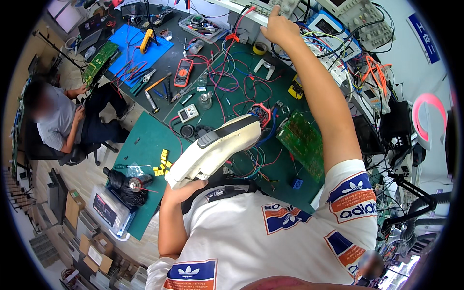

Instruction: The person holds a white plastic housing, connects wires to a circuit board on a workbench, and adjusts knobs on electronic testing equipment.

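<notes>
The left hand (186, 190) is clamped around the lower end of a cream-white, curved plastic housing with a grey strip (215, 153), held above the dark-green bench mat (150, 131) (most fingers are hidden underneath). At one o'clock from it, the right hand (281, 30) stretches its index finger apart, toward a pale-grey bench instrument with round knobs (290, 6); I cannot tell if the fingertip touches. To do this well, I think the left hand should hold steady, clear of the tangled red and blue wires (263, 115) at two o'clock.
</notes>
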Tool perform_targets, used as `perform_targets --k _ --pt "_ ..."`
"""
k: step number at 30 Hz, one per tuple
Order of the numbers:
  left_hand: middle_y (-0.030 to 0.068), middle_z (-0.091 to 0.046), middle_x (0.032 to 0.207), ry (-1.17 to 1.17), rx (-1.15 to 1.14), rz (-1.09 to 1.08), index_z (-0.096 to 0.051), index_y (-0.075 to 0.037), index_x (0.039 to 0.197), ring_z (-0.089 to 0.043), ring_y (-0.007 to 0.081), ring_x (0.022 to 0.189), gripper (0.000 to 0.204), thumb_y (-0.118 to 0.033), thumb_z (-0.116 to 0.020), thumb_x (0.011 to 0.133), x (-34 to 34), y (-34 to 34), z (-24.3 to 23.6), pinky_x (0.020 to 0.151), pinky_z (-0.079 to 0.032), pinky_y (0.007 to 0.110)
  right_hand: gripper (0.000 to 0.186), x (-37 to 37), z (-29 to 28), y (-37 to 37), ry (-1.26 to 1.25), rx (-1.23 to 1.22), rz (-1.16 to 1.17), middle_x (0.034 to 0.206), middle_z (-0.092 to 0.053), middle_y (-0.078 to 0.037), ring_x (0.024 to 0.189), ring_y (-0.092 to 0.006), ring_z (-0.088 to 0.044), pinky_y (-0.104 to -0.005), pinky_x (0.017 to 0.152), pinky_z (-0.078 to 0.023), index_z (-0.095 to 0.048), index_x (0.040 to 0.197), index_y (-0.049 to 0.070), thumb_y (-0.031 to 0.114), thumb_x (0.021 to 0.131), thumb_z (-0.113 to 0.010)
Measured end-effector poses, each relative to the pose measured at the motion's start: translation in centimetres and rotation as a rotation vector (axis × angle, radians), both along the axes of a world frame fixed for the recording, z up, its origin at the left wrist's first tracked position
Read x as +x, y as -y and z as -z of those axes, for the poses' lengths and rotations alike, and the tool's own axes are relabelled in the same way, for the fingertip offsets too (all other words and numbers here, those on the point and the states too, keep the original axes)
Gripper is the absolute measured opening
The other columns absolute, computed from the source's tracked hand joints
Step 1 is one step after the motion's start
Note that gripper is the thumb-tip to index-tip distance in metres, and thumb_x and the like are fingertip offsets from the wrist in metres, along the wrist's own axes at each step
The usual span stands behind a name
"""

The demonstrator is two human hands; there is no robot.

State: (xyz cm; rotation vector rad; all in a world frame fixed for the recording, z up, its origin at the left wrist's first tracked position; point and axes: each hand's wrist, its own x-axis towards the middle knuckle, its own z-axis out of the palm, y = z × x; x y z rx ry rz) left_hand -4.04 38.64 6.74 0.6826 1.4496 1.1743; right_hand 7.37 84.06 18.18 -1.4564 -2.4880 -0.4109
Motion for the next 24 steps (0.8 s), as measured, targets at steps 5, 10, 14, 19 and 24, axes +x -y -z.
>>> perform_targets --k 5,10,14,19,24 --pt "0.0053 -0.065 0.102 0.005 0.014 -0.036 -0.06 0.0 0.115 -0.059 0.0141 0.091 0.054 0.005 -0.074 0.063 0.1 0.1 -0.6 0.08 -0.049 0.029 0.076 -0.5 -2.7 2.7 0.008 -0.131 0.034 0.094 -0.067 -0.022 0.086 -0.0368 -0.066 -0.0442 0.073 -0.054 -0.029 0.138 -0.009 0.034 0.082 -0.058" --pt "0.0057 -0.065 0.096 -0.019 -0.017 -0.03 -0.06 0.001 0.114 -0.06 0.0143 0.084 0.051 0.007 -0.072 0.065 0.3 -0.3 -1.3 0.072 -0.051 0.03 0.079 -0.3 -2.4 2.0 0.019 -0.135 0.046 0.095 -0.067 -0.022 0.087 -0.0364 -0.066 -0.044 0.074 -0.054 -0.026 0.139 -0.011 0.031 0.08 -0.058" --pt "0.0067 -0.065 0.095 0.028 -0.037 -0.038 -0.06 0.001 0.114 -0.061 0.0148 0.079 0.051 0.008 -0.071 0.064 0.3 -0.4 -1.8 0.068 -0.052 0.03 0.08 -0.3 -2.4 2.5 0.013 -0.121 0.052 0.098 -0.067 -0.022 0.088 -0.0364 -0.066 -0.0436 0.074 -0.054 -0.023 0.14 -0.009 0.03 0.08 -0.058" --pt "0.0063 -0.065 0.096 0.004 -0.044 -0.034 -0.06 0.0 0.115 -0.061 0.0143 0.082 0.052 0.008 -0.071 0.064 0.3 -0.3 -1.6 0.069 -0.052 0.029 0.081 -0.5 -2.7 2.6 0.024 -0.137 0.067 0.1 -0.066 -0.022 0.088 -0.0361 -0.066 -0.0433 0.074 -0.054 -0.022 0.141 -0.008 0.031 0.081 -0.058" --pt "0.0005 -0.063 0.082 -0.04 0.037 -0.067 -0.063 -0.002 0.108 -0.051 0.0054 0.056 0.051 -0.006 -0.077 0.059 0.4 -0.5 -0.8 0.044 -0.039 0.02 0.079 -0.3 -2.9 2.7 0.034 -0.135 0.064 0.1 -0.067 -0.021 0.089 -0.0352 -0.066 -0.0431 0.074 -0.054 -0.026 0.14 -0.008 0.033 0.081 -0.058"
